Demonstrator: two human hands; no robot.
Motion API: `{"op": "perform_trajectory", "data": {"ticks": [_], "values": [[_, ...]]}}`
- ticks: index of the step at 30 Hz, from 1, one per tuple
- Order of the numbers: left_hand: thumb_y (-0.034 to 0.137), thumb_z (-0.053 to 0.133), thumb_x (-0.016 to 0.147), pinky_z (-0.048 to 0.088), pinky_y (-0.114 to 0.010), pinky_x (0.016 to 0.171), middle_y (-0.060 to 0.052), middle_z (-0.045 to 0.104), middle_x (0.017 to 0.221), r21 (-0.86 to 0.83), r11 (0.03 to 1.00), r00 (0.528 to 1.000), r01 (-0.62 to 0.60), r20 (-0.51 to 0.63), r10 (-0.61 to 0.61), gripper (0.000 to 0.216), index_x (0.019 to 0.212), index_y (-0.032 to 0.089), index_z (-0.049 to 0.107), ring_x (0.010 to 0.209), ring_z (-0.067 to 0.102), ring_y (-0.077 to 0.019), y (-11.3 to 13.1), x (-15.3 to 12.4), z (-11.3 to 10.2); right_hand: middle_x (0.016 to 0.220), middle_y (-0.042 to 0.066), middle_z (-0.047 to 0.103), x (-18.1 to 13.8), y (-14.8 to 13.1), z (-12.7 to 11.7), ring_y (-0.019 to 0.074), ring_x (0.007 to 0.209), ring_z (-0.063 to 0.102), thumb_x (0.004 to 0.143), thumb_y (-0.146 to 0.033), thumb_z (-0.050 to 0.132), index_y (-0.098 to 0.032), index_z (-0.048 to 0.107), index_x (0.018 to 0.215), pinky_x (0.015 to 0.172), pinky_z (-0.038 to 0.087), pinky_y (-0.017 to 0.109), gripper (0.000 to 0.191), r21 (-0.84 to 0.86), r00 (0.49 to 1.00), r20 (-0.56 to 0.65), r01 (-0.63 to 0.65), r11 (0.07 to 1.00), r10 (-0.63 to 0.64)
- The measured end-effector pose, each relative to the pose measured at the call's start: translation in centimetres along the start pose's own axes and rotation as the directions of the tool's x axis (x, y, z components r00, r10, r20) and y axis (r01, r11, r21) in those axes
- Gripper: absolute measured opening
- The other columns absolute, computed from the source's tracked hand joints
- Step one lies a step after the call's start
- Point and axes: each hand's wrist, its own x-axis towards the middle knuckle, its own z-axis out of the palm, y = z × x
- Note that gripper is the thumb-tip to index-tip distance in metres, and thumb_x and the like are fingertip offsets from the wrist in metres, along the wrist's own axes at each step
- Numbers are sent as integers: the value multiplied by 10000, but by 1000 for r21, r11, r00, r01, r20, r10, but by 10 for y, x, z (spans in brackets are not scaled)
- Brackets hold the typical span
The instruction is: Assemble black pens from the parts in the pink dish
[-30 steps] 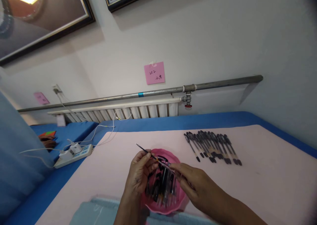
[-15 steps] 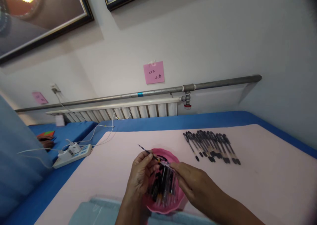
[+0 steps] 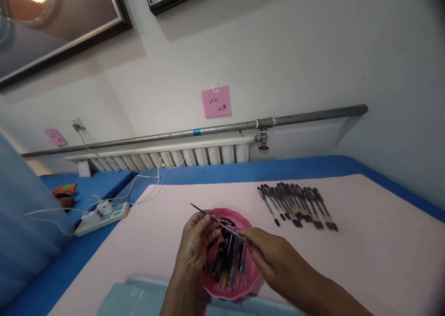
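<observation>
My left hand point(image 3: 196, 244) and my right hand point(image 3: 269, 255) are closed in a pinch over a pink tray point(image 3: 246, 283). Between them they hold a thin dark pen refill point(image 3: 205, 215), its tip pointing up and left past my left fingers. My right fingers grip its other end, where a clear pen barrel seems to sit, though I cannot make that out well. The tray holds several black and clear pen parts point(image 3: 227, 260). To the right, a row of several assembled black pens point(image 3: 299, 205) lies side by side on the pink table cover point(image 3: 365, 251).
A white power strip point(image 3: 100, 214) with plugs and cables lies on the blue surface at the left. A light blue cloth point(image 3: 139, 299) lies at the near edge. A radiator point(image 3: 194, 157) and a grey pipe point(image 3: 313, 114) run along the wall behind.
The hands stay over the tray with the refill between them. The refill's tip shifted slightly right, then back left; the row of pens has not moved.
</observation>
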Motion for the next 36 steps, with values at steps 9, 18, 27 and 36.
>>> {"op": "perform_trajectory", "data": {"ticks": [9,18,27,36], "values": [[180,749,624,525,-224,558,-19,668,671,27,1000,999,2,37,-3,252,797,138,570,599,648,-127,-3,-2,3,1038,85,658,-1,3,2,195,950,618,858,-114,398,-181,528,1153,836,502,341,329,8,1000,16,14,1000,-14],[196,736,649,529,-223,547,-55,682,691,74,997,996,36,77,-41,242,797,128,557,601,652,-135,-6,-7,9,1037,76,662,-1,7,5,207,951,618,842,-112,418,-220,543,1175,831,495,356,372,61,1000,-24,-8,998,9],[193,739,647,530,-220,552,-46,678,694,75,996,996,39,75,-45,241,804,131,567,603,649,-129,-8,-7,6,1057,97,652,-1,6,4,226,968,607,853,-135,406,-192,544,1186,827,480,366,364,62,999,7,-44,997,43],[289,726,655,516,-225,560,-81,672,827,281,960,976,2,210,-64,267,846,116,660,763,643,-181,-12,-14,15,964,50,653,3,4,11,198,910,602,813,-179,453,-236,612,1037,788,453,315,281,407,971,-69,-181,895,228]]}}
